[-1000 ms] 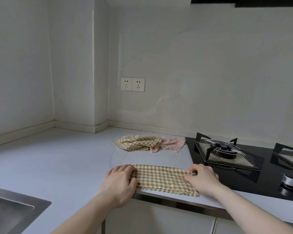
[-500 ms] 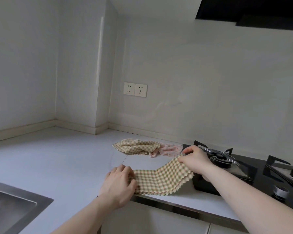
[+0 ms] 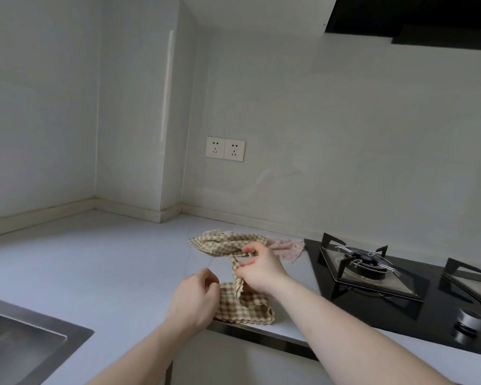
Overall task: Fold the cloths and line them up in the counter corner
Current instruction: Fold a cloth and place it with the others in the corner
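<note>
Your pale grey stone counter [image 3: 100, 273] runs left to right in front of you and turns into a corner at the back left. A black glass gas hob [image 3: 400, 298] is set into its right end, and a stainless steel sink [image 3: 20, 348] is sunk into its left end.

The yellow-and-white checked cloth [image 3: 245, 307] you are folding sits at the counter's front edge, just left of the hob. Its lower part lies flat with the scalloped hem along the counter edge, long axis left to right; its right end is lifted and doubled back up and leftward over the flat part.

Your right hand [image 3: 261, 268] is above the cloth, pinching that raised end between thumb and fingers. Your left hand [image 3: 192, 301] is just left of the cloth, fingers curled at its left edge; you cannot tell whether they grip it.

Behind, near the back wall, a crumpled yellow checked cloth [image 3: 222, 243] touches a crumpled pink cloth [image 3: 286, 247].

A white double wall socket [image 3: 225, 149] hangs above them.
</note>
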Tool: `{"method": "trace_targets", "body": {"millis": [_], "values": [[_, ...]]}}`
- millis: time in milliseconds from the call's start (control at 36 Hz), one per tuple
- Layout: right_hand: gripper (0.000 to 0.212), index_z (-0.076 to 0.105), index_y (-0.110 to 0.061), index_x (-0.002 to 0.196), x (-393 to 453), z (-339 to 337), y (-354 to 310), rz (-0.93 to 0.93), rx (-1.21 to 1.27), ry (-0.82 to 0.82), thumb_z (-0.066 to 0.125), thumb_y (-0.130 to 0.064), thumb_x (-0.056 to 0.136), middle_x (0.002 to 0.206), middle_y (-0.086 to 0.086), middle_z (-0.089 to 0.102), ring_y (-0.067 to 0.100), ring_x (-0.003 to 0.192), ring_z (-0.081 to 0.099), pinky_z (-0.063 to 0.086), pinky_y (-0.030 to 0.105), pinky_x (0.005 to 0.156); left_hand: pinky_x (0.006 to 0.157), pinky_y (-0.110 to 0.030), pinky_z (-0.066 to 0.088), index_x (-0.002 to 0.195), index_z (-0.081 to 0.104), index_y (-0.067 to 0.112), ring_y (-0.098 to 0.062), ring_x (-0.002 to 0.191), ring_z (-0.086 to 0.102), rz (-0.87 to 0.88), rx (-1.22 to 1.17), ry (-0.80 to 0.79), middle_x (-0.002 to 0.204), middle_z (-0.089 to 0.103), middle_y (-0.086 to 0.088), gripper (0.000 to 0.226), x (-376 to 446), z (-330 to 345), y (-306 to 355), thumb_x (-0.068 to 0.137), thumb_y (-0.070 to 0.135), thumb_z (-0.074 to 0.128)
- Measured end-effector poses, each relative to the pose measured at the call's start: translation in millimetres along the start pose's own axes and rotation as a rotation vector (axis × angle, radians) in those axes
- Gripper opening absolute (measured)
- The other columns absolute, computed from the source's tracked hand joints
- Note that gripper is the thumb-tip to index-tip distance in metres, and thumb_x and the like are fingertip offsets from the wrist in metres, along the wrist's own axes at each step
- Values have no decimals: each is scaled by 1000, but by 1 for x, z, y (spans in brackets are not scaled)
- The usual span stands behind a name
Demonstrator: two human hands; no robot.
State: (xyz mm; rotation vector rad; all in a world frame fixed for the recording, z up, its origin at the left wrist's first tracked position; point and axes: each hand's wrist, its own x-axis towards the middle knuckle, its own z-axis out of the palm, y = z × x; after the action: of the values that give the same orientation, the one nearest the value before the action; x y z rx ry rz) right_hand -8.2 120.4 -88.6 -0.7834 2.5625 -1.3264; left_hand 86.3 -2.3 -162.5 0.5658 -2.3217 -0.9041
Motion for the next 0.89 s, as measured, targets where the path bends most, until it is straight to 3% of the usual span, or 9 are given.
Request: {"method": "trace_targets", "body": {"millis": [111,222,333,389,444,528,639,722,889], "values": [[52,50,-27,128,-3,16,5,50,39,-69,69,-10,83,103,-6,69,13,89,69,62,30,72,69,-31,49,88,61,26,-13,79,63,-46,-72,43,80,68,8,15,2,-1,0,91,19,48],[43,51,-20,128,-6,17,9,72,170,-136,64,-6,90,108,5,69,20,78,75,63,31,66,69,-35,52,85,62,25,-14,75,63,-72,-141,67,77,67,6,14,3,-2,1,91,20,50],[32,62,-23,108,-2,4,21,-26,162,60,60,1,87,103,-2,70,22,84,74,62,29,65,70,-32,53,88,62,27,-9,76,63,-66,-137,65,84,68,8,10,3,-2,2,91,30,52],[27,63,-26,107,0,-4,31,-64,39,159,67,-7,87,100,-10,68,13,95,68,50,18,69,72,-29,50,95,61,28,-8,87,62,-58,-111,47,95,65,11,10,2,-1,1,90,35,56],[27,62,-25,114,2,-11,44,-33,-20,170,70,-18,89,104,-11,66,10,101,63,42,20,78,79,-27,46,105,58,28,-10,99,57,-49,-60,12,106,60,11,21,2,0,-1,86,38,60],[43,55,-23,127,1,-16,58,97,-57,73,70,-40,90,117,-5,64,12,102,57,41,26,87,90,-28,44,117,52,29,-12,111,50,-31,15,-47,115,53,11,45,1,2,-2,78,47,64],[65,53,-20,137,8,-15,63,173,-59,-27,68,-57,86,135,-1,60,18,120,56,43,33,106,95,-26,40,131,46,27,-14,123,44,-21,99,-94,123,56,11,61,3,2,1,78,51,64],[70,56,-18,138,13,-15,59,218,-58,-118,77,-52,80,136,0,60,17,120,58,44,36,110,94,-24,42,132,45,30,-11,120,45,-29,56,-109,120,59,15,61,5,2,-2,77,48,66],[75,57,-12,139,20,-30,59,279,-100,-284,87,-36,75,132,0,62,14,113,59,45,29,103,91,-28,52,125,42,42,-1,112,58,-28,-15,-158,113,57,27,60,6,5,-5,72,47,67]]}}
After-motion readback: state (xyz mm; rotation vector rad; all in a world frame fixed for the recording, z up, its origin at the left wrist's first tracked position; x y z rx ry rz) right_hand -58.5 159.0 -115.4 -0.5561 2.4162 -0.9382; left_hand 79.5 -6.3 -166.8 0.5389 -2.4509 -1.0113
